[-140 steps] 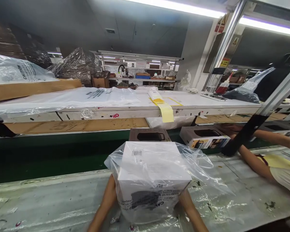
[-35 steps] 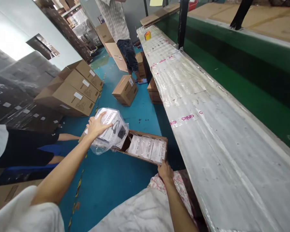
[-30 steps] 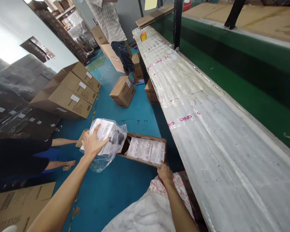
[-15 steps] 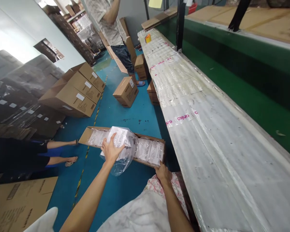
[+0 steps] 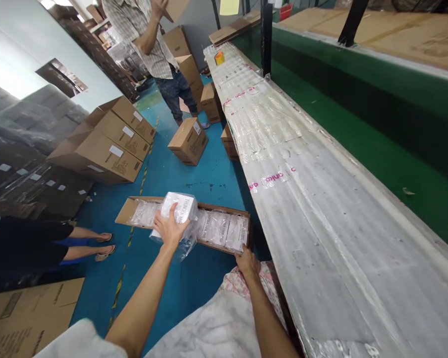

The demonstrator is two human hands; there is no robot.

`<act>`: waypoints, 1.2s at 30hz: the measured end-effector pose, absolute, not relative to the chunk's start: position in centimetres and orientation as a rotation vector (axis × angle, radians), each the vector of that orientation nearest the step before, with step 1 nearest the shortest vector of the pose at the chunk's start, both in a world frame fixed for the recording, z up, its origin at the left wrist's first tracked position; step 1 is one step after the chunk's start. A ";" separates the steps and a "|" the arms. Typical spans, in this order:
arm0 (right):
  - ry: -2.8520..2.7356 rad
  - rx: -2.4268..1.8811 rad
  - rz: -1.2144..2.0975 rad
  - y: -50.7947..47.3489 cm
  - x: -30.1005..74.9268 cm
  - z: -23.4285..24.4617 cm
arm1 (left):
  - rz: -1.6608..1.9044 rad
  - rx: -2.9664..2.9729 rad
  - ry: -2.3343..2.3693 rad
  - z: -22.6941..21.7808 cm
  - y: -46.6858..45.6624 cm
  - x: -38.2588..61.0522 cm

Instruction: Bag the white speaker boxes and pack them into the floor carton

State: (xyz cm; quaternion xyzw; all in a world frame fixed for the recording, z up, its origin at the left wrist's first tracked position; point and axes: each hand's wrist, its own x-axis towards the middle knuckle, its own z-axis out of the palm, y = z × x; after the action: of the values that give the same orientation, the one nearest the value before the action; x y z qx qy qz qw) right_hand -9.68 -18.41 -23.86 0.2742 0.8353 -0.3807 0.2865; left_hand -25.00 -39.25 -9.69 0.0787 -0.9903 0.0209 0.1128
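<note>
bagged box (image 5: 183,204): "thunder" | left grip (image 5: 169,229) clasps it | right grip (image 5: 248,261) holds carton (image 5: 126,212) | tape (image 5: 273,179): "anko"

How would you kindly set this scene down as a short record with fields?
Left hand: gripping a bagged white box, above the open carton
Right hand: holding the open carton's rim, at the end nearest the bench
Carton contents: a row of wrapped boxes
Bench surface: glossy, pink lettering, tape roll toward its far end
Nearby: person in checked shirt, holding cardboard

A white sleeve (image 5: 82,342), mottled white garment (image 5: 205,328) and pink-flowered cloth (image 5: 236,282) are worn.
</note>
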 end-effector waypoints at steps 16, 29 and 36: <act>2.201 0.772 -1.074 -18.4 -9.8 -23.7 | -0.057 0.358 -3.035 -10.0 -43.1 -30.8; 2.158 0.799 -1.091 -18.4 -9.9 -23.3 | -0.108 0.388 -3.266 -14.9 -49.1 -32.2; 2.157 0.817 -1.067 -18.3 -10.0 -23.3 | -0.005 0.298 -3.412 -20.5 -48.3 -34.3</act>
State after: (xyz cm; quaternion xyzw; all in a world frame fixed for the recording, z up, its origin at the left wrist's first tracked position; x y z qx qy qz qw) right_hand -10.01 -18.32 -23.33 0.3070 0.8108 -0.4012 0.2955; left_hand -34.25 -48.26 -20.49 0.0862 -0.9862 -0.0015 -0.1414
